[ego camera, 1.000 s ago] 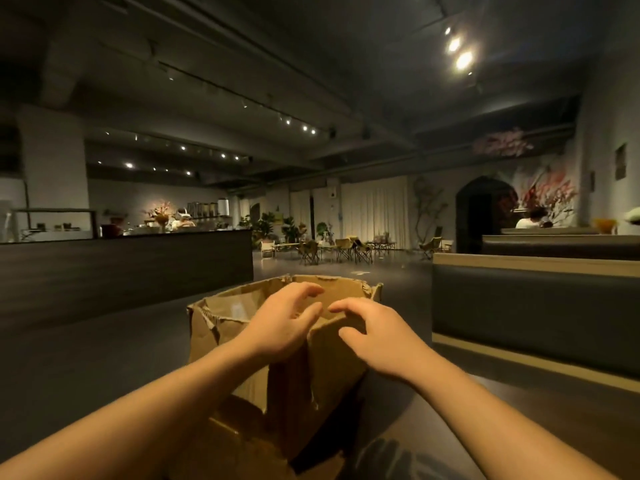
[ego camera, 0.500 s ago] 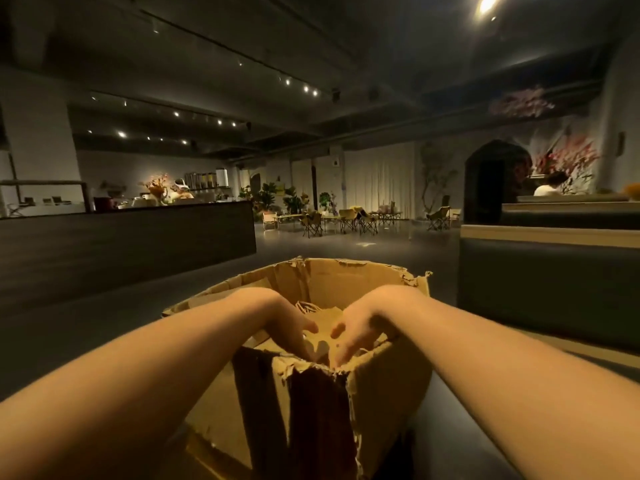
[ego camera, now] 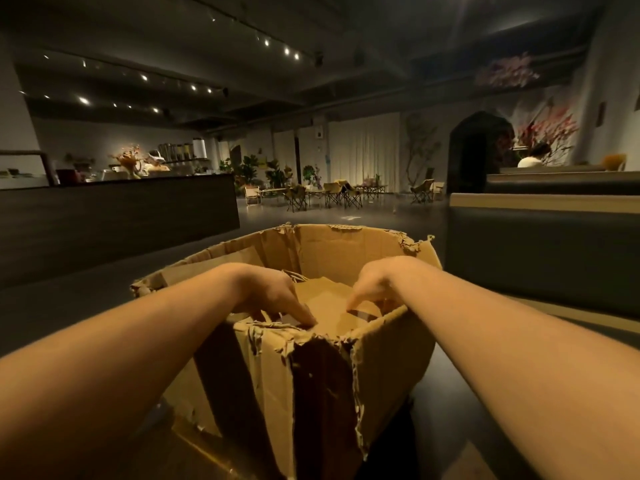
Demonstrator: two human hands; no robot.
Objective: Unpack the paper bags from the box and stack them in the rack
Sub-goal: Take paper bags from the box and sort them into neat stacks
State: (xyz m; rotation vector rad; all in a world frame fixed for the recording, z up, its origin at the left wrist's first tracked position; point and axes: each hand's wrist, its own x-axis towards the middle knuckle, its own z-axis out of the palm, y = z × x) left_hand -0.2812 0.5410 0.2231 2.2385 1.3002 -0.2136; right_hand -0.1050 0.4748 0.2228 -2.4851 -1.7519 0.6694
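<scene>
A torn cardboard box [ego camera: 381, 368] stands open in front of me on the dark floor. Flat brown paper bags [ego camera: 325, 299] lie inside it, with a twisted handle showing near the left wall. Both my hands are down inside the box. My left hand [ego camera: 273, 296] lies with its fingers stretched onto the top bag, near the box's front rim. My right hand [ego camera: 374, 285] points down at the bags' right side, and the box wall hides its fingertips. No rack is in view.
A long dark counter [ego camera: 121, 216] runs along the left. A padded bench back [ego camera: 540, 251] stands close on the right. Folding chairs and tables [ego camera: 329, 197] fill the far end, and a person [ego camera: 530, 160] sits at the far right.
Both hands have gone from above the box's rim down into it and now sit on the paper bags. My view has tilted lower and closer to the box.
</scene>
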